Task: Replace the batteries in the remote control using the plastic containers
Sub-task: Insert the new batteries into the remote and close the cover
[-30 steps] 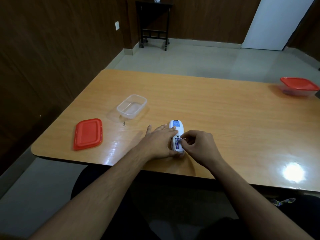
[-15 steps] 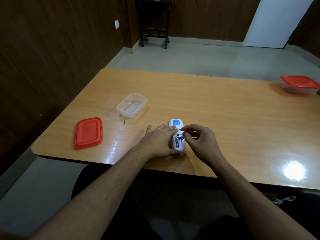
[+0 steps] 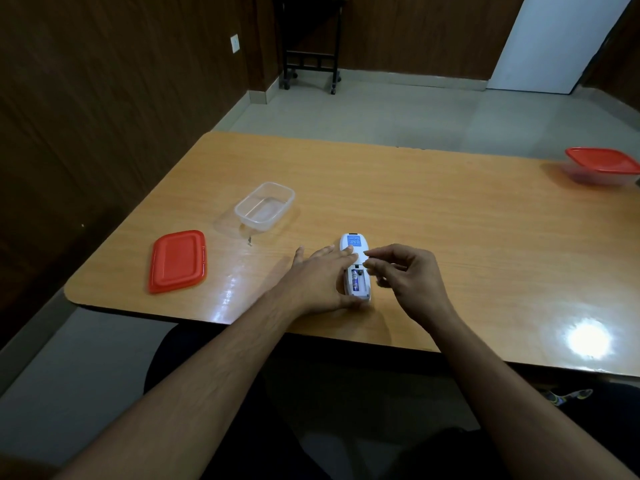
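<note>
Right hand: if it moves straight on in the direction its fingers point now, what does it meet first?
Probably the left hand, whose fingers lie across the white remote control. The right hand points leftward just above it; depth is unclear.

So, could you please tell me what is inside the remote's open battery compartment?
One battery lies in the left slot of the remote. The slot beside it looks empty. The left hand covers the remote's left edge.
</note>
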